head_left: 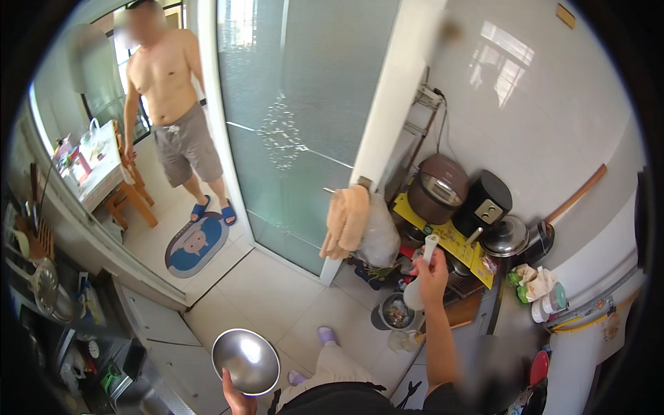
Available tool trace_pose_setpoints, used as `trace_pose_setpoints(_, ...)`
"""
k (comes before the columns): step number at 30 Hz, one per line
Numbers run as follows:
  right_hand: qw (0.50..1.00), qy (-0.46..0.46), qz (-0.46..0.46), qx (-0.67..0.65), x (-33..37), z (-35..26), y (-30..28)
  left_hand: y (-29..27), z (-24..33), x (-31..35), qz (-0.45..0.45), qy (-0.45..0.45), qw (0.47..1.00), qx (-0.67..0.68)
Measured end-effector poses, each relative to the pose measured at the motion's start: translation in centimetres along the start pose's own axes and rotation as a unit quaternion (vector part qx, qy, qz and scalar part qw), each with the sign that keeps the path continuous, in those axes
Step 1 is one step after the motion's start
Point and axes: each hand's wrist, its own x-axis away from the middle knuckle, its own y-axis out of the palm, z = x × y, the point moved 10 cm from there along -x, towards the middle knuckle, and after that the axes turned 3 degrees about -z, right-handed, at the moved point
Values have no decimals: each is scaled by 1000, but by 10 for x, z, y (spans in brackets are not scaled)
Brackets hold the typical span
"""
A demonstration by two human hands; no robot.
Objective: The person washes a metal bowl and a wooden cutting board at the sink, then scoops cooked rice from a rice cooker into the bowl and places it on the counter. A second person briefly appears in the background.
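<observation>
1. Both hands are busy in the head view. Down by the lower edge the left hand pinches the rim of a round steel bowl, thumb over the edge, and holds it out above the tiled floor. Its shiny inside shows only a glare spot and looks bare.
2. Raised further out, the right hand is wrapped around a white bottle-shaped utensil, fingers closed on its neck. The narrow top pokes up above the fist and the wider end hangs below.
3. Just beneath that hand, on the floor, sits a small grey bin with scraps of rubbish in it.
4. Behind the bin stands a crowded rack. On its yellow-covered top sit a brown rice cooker, a black cooker and a steel pot lid. I cannot make out what is inside either cooker.
5. Right of the lid, a wok with a long wooden handle leans against the white tiled wall.
6. Left of the rack, orange cloths and a plastic bag hang at the edge of a frosted glass sliding door.
7. Beyond the doorway, well apart from the hands, another person in grey shorts and blue sandals stands beside a blue mat and a cluttered table.
</observation>
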Motion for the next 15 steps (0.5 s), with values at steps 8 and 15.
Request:
trace_pose_setpoints(8,923,-52,130,359,-183,48,-145,139,-101,-51,-60,-73,994,-55)
trace_pose_setpoints(15,842,-29,138,521,-359,138,-174,305,-234,-83,-70,-181,979,-70)
